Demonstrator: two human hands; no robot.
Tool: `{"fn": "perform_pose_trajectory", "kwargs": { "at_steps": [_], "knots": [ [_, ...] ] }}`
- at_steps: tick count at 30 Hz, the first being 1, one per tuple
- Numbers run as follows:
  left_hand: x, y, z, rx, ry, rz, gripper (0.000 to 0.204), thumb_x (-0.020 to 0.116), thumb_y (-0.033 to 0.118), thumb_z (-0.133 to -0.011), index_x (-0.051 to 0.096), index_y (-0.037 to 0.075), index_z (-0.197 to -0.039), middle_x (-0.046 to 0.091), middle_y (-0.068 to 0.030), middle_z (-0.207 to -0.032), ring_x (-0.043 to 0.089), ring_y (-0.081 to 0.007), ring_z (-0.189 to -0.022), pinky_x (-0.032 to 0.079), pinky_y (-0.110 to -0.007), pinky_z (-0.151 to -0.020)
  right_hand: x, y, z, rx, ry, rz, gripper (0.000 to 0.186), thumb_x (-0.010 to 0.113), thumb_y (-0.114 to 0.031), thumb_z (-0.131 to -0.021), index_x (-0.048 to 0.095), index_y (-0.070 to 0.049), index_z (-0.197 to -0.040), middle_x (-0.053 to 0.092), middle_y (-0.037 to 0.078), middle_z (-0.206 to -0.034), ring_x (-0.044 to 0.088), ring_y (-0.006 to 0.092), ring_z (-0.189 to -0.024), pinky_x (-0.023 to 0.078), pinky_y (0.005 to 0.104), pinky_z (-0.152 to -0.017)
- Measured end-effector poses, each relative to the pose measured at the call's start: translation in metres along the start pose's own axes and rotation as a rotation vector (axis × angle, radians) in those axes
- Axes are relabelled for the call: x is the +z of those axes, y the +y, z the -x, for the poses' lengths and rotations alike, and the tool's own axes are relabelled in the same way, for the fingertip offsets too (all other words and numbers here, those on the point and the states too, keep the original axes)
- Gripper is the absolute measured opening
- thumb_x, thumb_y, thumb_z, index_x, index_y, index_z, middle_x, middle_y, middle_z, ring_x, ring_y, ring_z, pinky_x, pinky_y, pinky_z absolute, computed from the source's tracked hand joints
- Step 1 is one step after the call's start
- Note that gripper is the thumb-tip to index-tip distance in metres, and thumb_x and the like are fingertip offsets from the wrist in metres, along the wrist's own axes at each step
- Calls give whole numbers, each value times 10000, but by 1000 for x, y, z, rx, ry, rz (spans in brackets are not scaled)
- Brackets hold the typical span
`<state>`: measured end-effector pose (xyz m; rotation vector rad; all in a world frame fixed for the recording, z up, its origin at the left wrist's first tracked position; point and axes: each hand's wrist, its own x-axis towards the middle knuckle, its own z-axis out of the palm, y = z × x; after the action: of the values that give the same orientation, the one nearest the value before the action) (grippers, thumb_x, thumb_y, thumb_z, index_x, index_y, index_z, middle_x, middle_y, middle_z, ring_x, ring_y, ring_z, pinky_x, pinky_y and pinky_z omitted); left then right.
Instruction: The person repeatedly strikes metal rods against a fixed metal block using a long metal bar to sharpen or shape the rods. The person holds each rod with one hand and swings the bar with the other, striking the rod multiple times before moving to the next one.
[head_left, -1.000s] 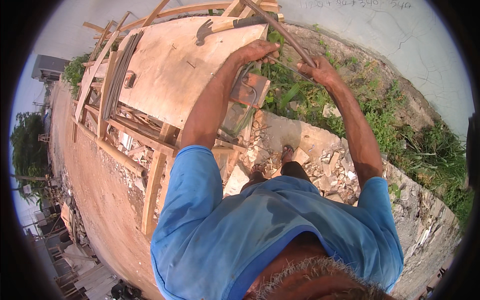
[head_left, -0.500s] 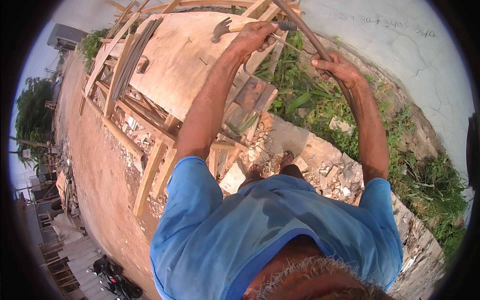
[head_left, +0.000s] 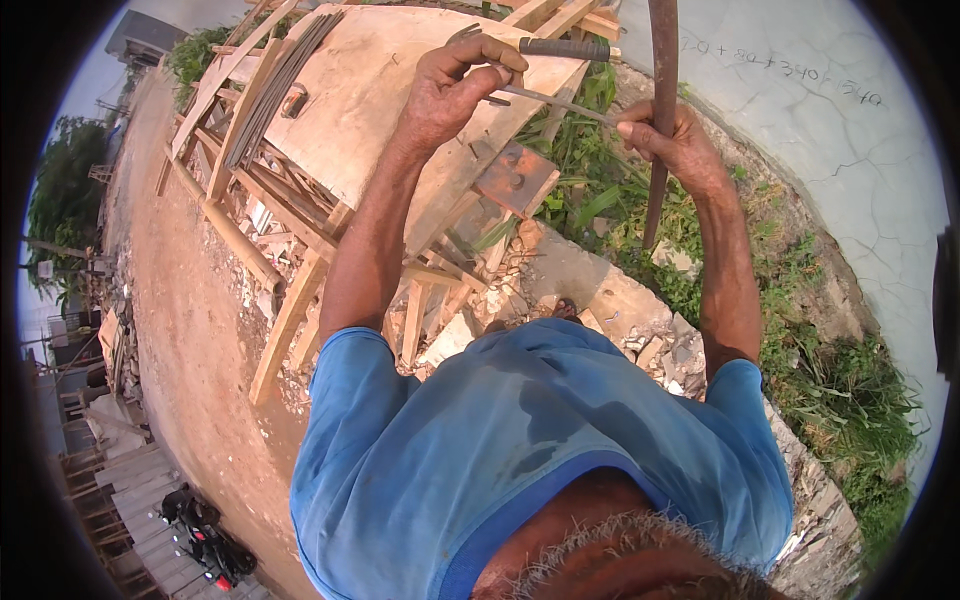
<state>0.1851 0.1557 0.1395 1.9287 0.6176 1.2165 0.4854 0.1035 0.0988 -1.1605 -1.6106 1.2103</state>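
My left hand (head_left: pixel 455 88), fingers closed, pinches a thin steel rod (head_left: pixel 555 100) above the board's edge. The rod runs across to my right hand (head_left: pixel 670 140), which is wrapped round a long, dark metal bar (head_left: pixel 664 75). The bar stands nearly upright in the picture, and the rod's far end meets that hand. Behind my left hand is a claw hammer (head_left: pixel 565 48); its black grip sticks out to the right, while most of its head is hidden. Below the rod, a rusty metal plate (head_left: pixel 515 178) with studs sits on the bench's corner.
A plywood board (head_left: pixel 370 90) on timber legs carries a bundle of dark rods (head_left: pixel 285 85) and a small orange tool (head_left: pixel 294 100). Nails stick up from it. Rubble (head_left: pixel 650 350) lies around my feet. Weeds (head_left: pixel 600 195) grow along a cracked pale wall (head_left: pixel 830 140) at right.
My left hand has moved left and down along the hammer, now covering its head rather than its handle. The dark bar has swung from slanting to nearly upright in my right hand.
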Motion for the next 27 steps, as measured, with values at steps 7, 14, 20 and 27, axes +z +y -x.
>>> {"fn": "perform_pose_trajectory", "kwargs": {
  "at_steps": [7, 14, 20, 27],
  "knots": [
    [-16, -48, 57, -597, -9, -430, 301, 635, 301, -941, 715, 24, -1027, 710, -80, -846, 669, -161, -782, 530, -347, -715, 76, 55, 60, 64, -25, 101, 245, 779, -239, -840, 732, -69, -1009, 659, 28, -793, 627, 184, -738, 496, 335, -691],
    [-2, -70, 46, -594, -88, -355, 303, 651, 242, -914, 683, 36, -1133, 688, -69, -837, 625, -151, -729, 514, -320, -680, 58, 32, 52, -416, -7, 718, 276, 778, -134, -724, 729, -114, -995, 660, 55, -861, 664, 277, -792, 527, 395, -669],
    [9, -111, 17, -614, -105, -288, 346, 688, 293, -876, 698, 56, -1128, 705, -79, -906, 640, -156, -803, 517, -331, -717, 66, 53, 44, -342, 92, 864, 243, 751, -186, -756, 727, -142, -994, 659, 35, -879, 671, 282, -844, 528, 424, -690],
    [31, -158, -1, -412, -275, -532, 386, 630, 388, -879, 727, 53, -1046, 722, -142, -867, 676, -241, -828, 516, -393, -762, 90, 90, 42, -45, 192, 672, 301, 727, -224, -795, 725, -121, -1078, 699, 127, -927, 678, 347, -845, 527, 452, -752]
  ]
}}
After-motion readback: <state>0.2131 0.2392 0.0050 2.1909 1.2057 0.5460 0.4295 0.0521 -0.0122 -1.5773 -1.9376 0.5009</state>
